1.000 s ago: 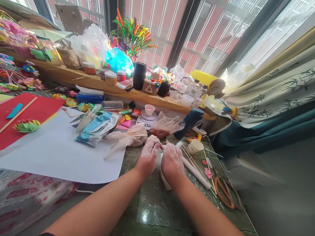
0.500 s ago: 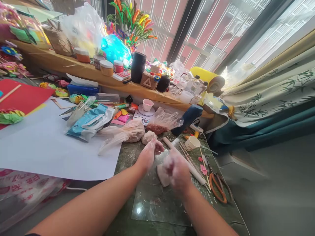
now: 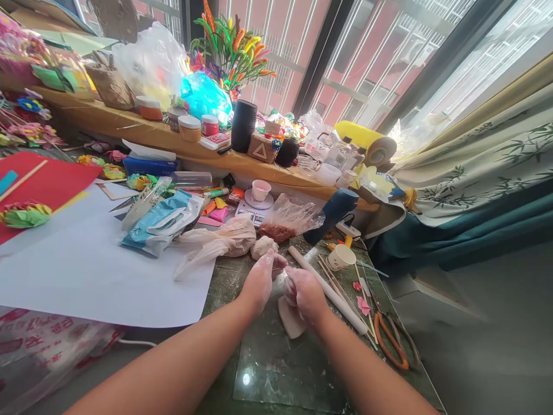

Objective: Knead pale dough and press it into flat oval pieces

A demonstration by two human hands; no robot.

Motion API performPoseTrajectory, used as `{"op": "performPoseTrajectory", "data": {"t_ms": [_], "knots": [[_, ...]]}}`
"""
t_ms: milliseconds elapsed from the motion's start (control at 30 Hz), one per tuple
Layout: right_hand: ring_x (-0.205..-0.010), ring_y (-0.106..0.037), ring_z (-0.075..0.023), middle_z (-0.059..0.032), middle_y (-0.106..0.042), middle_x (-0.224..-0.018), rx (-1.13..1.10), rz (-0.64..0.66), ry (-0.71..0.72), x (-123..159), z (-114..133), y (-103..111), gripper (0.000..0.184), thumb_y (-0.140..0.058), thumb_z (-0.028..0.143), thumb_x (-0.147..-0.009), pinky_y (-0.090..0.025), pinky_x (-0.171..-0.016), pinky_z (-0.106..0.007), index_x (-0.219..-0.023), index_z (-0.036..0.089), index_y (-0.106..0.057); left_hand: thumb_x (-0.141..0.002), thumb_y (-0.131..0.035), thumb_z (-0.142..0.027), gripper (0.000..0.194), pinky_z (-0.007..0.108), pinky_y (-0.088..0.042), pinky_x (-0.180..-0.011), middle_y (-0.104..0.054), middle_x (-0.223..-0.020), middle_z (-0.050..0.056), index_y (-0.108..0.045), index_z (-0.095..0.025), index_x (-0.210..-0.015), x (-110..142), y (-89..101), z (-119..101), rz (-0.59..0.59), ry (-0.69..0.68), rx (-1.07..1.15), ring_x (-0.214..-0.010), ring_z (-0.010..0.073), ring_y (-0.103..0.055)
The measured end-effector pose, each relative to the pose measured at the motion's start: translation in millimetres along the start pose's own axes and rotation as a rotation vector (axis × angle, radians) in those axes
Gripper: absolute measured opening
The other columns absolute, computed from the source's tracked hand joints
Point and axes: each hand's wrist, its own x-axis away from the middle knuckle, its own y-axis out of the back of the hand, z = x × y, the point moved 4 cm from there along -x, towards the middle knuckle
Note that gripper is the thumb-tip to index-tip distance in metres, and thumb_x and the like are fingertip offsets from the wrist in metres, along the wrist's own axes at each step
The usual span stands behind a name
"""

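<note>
White powder coats both of my hands, which meet over a glass sheet (image 3: 276,372). My left hand (image 3: 260,283) is closed, fingers curled and thumb raised toward the right fingertips. Closed in a pinch, my right hand (image 3: 307,293) faces it; whatever lies between the fingertips is too small or hidden to make out. Below the right hand, a flat pale clay slab (image 3: 291,320) rests on the glass, partly covered by that hand. Just beyond the left hand sits a lump of pale clay (image 3: 264,248). A pale rolling pin (image 3: 330,291) lies diagonally to the right.
Scissors with orange handles (image 3: 391,340), thin sticks and a paper cup (image 3: 341,257) are on the right. Behind the hands are a plastic bag (image 3: 235,233), a kitchen scale (image 3: 258,200) with a cup on it, and a blue packet (image 3: 162,222). White paper (image 3: 142,282) spreads leftward.
My right hand, blurred before, has moved left and up so its fingertips meet those of my left hand. The left hand has barely moved, and the view has shifted slightly.
</note>
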Motion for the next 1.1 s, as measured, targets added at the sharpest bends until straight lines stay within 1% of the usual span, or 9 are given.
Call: {"op": "performPoseTrajectory", "data": {"t_ms": [200, 400, 500, 567, 733, 900, 967, 1033, 1100], "knots": [[-0.038, -0.015, -0.0058, 0.0095, -0.027, -0.04, -0.006, 0.016, -0.14, -2.0, -12.7, -10.8, 0.053, -0.068, 0.051, -0.078, -0.01, -0.038, -0.024, -0.046, 0.025, -0.035, -0.092, -0.05, -0.066, 0.053, 0.041, -0.048, -0.1, -0.074, -0.092, 0.009, -0.072, -0.018, -0.084, 5.2, -4.1, -8.7, 0.003, 0.039, 0.078, -0.099, 0.0261, -0.066], [-0.038, -0.021, -0.0059, 0.0082, -0.031, -0.041, 0.004, 0.1, -0.122, 7.4, -18.1, -27.6, 0.052, -0.067, 0.05, -0.079, -0.014, -0.04, -0.024, -0.046, 0.023, -0.038, -0.089, -0.05, -0.071, 0.06, 0.041, -0.043, -0.107, -0.075, -0.093, 0.01, -0.075, -0.017, -0.081, 3.5, -3.1, -10.7, -0.003, 0.116, 0.102, -0.107, 0.0282, -0.066], [-0.039, -0.02, -0.0061, 0.0087, -0.029, -0.042, -0.025, 0.089, -0.088, 7.1, -14.1, -32.0, 0.053, -0.063, 0.052, -0.082, -0.015, -0.04, -0.024, -0.046, 0.024, -0.036, -0.09, -0.047, -0.072, 0.062, 0.042, -0.045, -0.106, -0.075, -0.098, 0.011, -0.075, -0.017, -0.084, 4.1, -3.1, -11.5, 0.016, 0.163, 0.142, -0.108, 0.0281, -0.066], [-0.039, -0.019, -0.006, 0.0086, -0.028, -0.041, -0.03, 0.09, -0.074, 6.5, -11.0, -32.9, 0.054, -0.065, 0.051, -0.081, -0.014, -0.04, -0.024, -0.045, 0.024, -0.036, -0.09, -0.044, -0.073, 0.065, 0.042, -0.045, -0.107, -0.075, -0.103, 0.013, -0.076, -0.017, -0.087, 5.6, -3.1, -13.9, 0.014, 0.159, 0.17, -0.112, 0.0287, -0.066], [-0.041, -0.018, -0.0061, 0.0086, -0.027, -0.042, -0.083, 0.099, -0.051, 11.9, -7.6, -32.1, 0.055, -0.067, 0.049, -0.081, -0.015, -0.041, -0.025, -0.044, 0.023, -0.035, -0.089, -0.044, -0.076, 0.068, 0.043, -0.04, -0.112, -0.076, -0.105, 0.013, -0.076, -0.017, -0.092, 8.0, -3.2, -17.3, 0.004, 0.128, 0.19, -0.119, 0.0301, -0.063], [-0.04, -0.017, -0.0066, 0.0086, -0.027, -0.042, -0.15, 0.114, -0.055, 21.2, -13.5, -29.1, 0.053, -0.066, 0.046, -0.082, -0.014, -0.041, -0.025, -0.045, 0.024, -0.035, -0.091, -0.042, -0.076, 0.068, 0.042, -0.035, -0.117, -0.076, -0.107, 0.013, -0.077, -0.017, -0.092, 7.5, -3.5, -16.7, 0.014, 0.128, 0.171, -0.124, 0.0297, -0.061], [-0.039, -0.018, -0.0065, 0.0088, -0.027, -0.042, -0.172, 0.07, -0.037, 23.1, -14.5, -21.9, 0.052, -0.067, 0.043, -0.081, -0.014, -0.04, -0.025, -0.045, 0.023, -0.035, -0.09, -0.043, -0.075, 0.067, 0.043, -0.034, -0.118, -0.077, -0.106, 0.013, -0.077, -0.017, -0.091, 7.6, -4.8, -16.9, 0.025, 0.118, 0.158, -0.125, 0.0302, -0.06], [-0.039, -0.017, -0.0064, 0.0092, -0.026, -0.042, -0.174, -0.014, -0.005, 24.8, -13.1, -11.7, 0.051, -0.067, 0.041, -0.082, -0.014, -0.04, -0.025, -0.045, 0.023, -0.036, -0.089, -0.045, -0.075, 0.067, 0.044, -0.033, -0.118, -0.077, -0.104, 0.013, -0.077, -0.017, -0.089, 7.6, -6.4, -16.4, 0.034, 0.109, 0.152, -0.124, 0.0308, -0.061], [-0.04, -0.019, -0.0073, 0.0088, -0.026, -0.043, -0.188, -0.062, 0.025, 28.0, -10.5, -4.6, 0.052, -0.064, 0.043, -0.084, -0.017, -0.04, -0.025, -0.046, 0.024, -0.034, -0.088, -0.046, -0.075, 0.066, 0.045, -0.033, -0.118, -0.077, -0.103, 0.013, -0.076, -0.016, -0.089, 7.2, -7.6, -15.3, 0.042, 0.094, 0.149, -0.122, 0.0308, -0.062]]}}
